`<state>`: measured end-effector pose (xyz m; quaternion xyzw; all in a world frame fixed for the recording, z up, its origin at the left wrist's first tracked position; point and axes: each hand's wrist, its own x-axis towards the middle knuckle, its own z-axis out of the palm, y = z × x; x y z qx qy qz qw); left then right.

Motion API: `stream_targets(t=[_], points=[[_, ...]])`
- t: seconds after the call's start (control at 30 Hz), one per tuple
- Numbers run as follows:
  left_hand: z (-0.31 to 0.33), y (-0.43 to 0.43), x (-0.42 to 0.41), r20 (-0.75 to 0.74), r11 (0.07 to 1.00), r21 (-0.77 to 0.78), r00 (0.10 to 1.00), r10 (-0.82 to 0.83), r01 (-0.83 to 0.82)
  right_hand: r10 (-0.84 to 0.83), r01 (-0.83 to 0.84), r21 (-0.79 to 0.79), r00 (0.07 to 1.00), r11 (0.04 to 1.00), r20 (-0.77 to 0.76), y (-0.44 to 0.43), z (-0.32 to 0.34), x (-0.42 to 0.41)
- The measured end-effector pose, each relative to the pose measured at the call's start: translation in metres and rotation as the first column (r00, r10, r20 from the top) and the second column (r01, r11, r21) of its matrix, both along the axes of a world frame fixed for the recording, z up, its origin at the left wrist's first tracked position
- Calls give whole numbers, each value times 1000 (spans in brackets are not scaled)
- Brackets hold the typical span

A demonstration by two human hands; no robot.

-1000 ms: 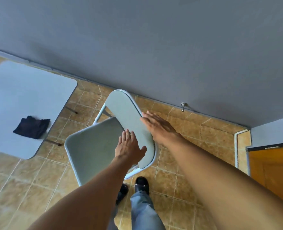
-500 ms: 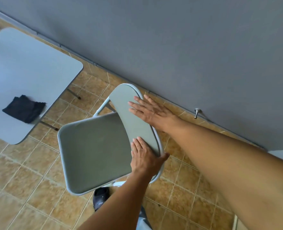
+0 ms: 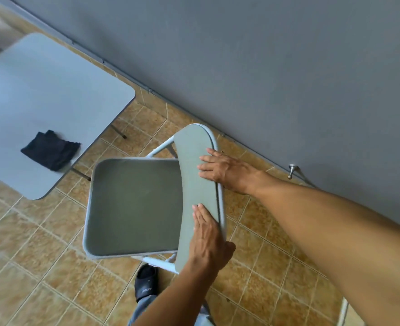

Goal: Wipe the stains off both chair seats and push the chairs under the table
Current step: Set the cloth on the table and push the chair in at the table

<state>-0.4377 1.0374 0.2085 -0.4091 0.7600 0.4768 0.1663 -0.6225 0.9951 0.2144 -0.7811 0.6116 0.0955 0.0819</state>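
Note:
A grey folding chair (image 3: 133, 205) with a white metal frame stands in the middle of the head view, its seat facing the grey table (image 3: 41, 90) at the left. Both my hands hold its backrest (image 3: 195, 161). My left hand (image 3: 210, 241) grips the near end of the backrest, thumb behind it. My right hand (image 3: 224, 171) lies over the far part, fingers spread across the front. A dark folded cloth (image 3: 51, 150) rests on the table near its right edge. Only this one chair is in view.
A grey wall (image 3: 264, 67) runs diagonally behind the chair, with a metal door stop (image 3: 292, 171) at its base. Tan tiled floor (image 3: 41, 267) surrounds the chair. My foot in a black shoe (image 3: 146, 282) stands just below the seat. A table leg (image 3: 118, 131) shows beside the chair.
The chair has turned and come closer to the table. My left hand slid to the near end of the backrest. The view swung left and down.

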Motion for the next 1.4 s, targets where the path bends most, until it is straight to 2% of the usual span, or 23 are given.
stream_targets(t=[0.23,0.37,0.5,0.6,0.7,1.4], points=[[7,-66,50,20,991,-126,999,-34,37,-118,118,13,993,993,18,-28,15,35],[-2,-97,80,76,994,-111,997,10,-2,-135,127,106,988,986,74,-37,7,54],[-8,-110,86,70,978,-201,995,71,-56,-182,166,145,978,975,103,-46,-2,71],[-5,-114,80,79,981,-184,994,75,-59,-154,161,204,987,966,-52,-59,3,84],[-6,-118,78,114,990,-139,993,33,-17,-130,160,199,979,967,-157,-67,-3,93],[-14,-192,77,140,997,-76,990,34,-24,-196,213,125,971,969,-134,-139,-7,94]])
